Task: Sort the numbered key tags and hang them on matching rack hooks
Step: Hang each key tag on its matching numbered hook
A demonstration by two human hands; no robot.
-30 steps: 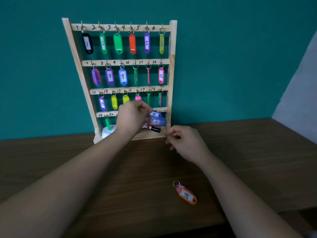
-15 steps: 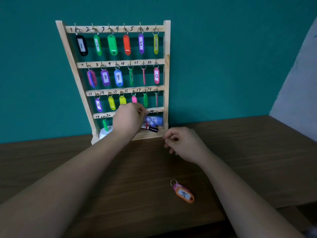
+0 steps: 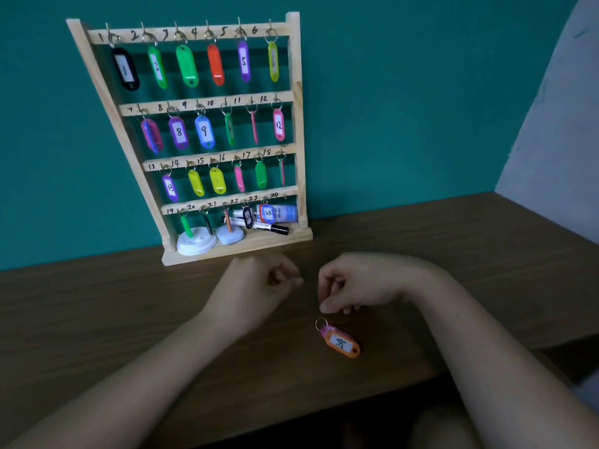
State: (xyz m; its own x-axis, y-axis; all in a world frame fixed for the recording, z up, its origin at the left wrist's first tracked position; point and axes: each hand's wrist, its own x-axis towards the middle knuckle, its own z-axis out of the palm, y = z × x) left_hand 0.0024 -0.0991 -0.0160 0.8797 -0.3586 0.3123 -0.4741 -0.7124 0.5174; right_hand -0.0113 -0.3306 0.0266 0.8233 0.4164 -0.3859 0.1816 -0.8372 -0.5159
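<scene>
- Here is the one to watch: an orange plastic key tag [image 3: 342, 343], oblong with rounded ends, lies flat on the brown wood-grain table [image 3: 97, 319]. Its white paper label reads "24" in black handwriting.
- A thin metal split ring [image 3: 321, 324] sits at its upper left end, beside a strip of pink plastic.
- The right hand [image 3: 353, 283] hovers just above that ring, not touching it; thumb and fingers are bent downward with a small gap between them, holding nothing.
- The left hand [image 3: 256, 286] is just beside it, fingers loosely curled inward and also holding nothing.
- Behind both, the pale wooden rack [image 3: 298, 124] leans against the teal wall [image 3: 405, 108], with four rails of small metal hooks numbered 1 to 24 in black ink.
- Glossy tags hang there; 1, 2, 5, 8, 9, 12, 13 and 23 are readable.
- The bare hook under "24" [image 3: 285, 196] is at the bottom rail's right end, next to the blue-and-orange tag "23" [image 3: 267, 212].
- On the rack's base lie a white tape roll [image 3: 196, 244], a black-capped marker [image 3: 265, 226] and a white-and-blue tube [image 3: 282, 212] whose print is unreadable.
</scene>
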